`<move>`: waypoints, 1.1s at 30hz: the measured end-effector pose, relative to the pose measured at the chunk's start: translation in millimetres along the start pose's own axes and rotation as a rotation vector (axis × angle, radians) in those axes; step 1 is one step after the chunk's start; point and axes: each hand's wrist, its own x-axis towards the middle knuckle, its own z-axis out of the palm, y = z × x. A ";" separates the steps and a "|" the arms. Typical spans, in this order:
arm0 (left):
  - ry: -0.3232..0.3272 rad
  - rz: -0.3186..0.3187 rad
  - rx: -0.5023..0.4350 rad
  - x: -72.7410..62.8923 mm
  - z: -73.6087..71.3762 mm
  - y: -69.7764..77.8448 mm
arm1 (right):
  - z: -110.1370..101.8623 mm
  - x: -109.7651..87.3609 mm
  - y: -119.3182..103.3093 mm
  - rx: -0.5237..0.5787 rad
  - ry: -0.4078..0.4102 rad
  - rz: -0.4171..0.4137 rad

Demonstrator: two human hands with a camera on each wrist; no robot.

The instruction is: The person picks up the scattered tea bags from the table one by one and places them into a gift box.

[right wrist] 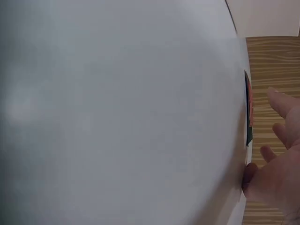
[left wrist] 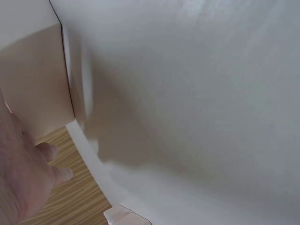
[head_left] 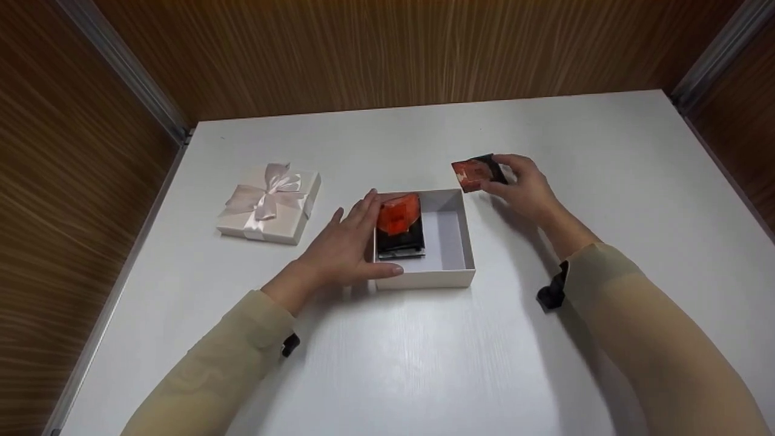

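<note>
In the head view, a white open box (head_left: 425,279) stands on the table, with a stack of red-and-black sachets (head_left: 400,233) along its left side. My left hand (head_left: 342,248) rests against the box's left wall, fingers straight, thumb reaching over the front rim. To the box's upper right lie more red-and-black sachets (head_left: 474,174); how many is hard to tell. My right hand (head_left: 525,188) is over their right end, thumb and fingers spread around it. The right wrist view shows these sachets (right wrist: 249,110) low on the table, with the fingers apart from them.
A pale pink lid (head_left: 290,229) with a satin bow (head_left: 270,195) sits left of the box. The white table (head_left: 412,375) is bounded by wood-grain panels (head_left: 387,54) at the back and sides. Black wrist devices (head_left: 551,297) show beneath both sleeves.
</note>
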 end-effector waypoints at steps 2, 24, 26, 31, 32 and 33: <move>-0.002 -0.004 0.001 -0.4 -0.3 -0.3 | 0.4 2.2 2.4 -0.037 -0.023 -0.012; 0.004 0.007 -0.006 -3.5 -0.2 -1.1 | 2.4 2.7 2.3 -0.334 -0.198 0.015; 0.001 0.005 -0.005 -3.4 -0.3 -1.0 | 2.9 2.6 3.5 -0.325 -0.194 0.013; -0.004 0.004 -0.005 -2.9 -0.5 -0.1 | 2.2 1.5 5.5 -0.282 -0.189 0.010; -0.004 0.005 -0.005 -2.7 -0.5 -0.1 | 1.8 1.2 5.6 -0.275 -0.188 0.005; -0.006 0.006 -0.003 -2.4 -0.3 0.1 | 1.4 1.0 5.8 -0.265 -0.190 -0.005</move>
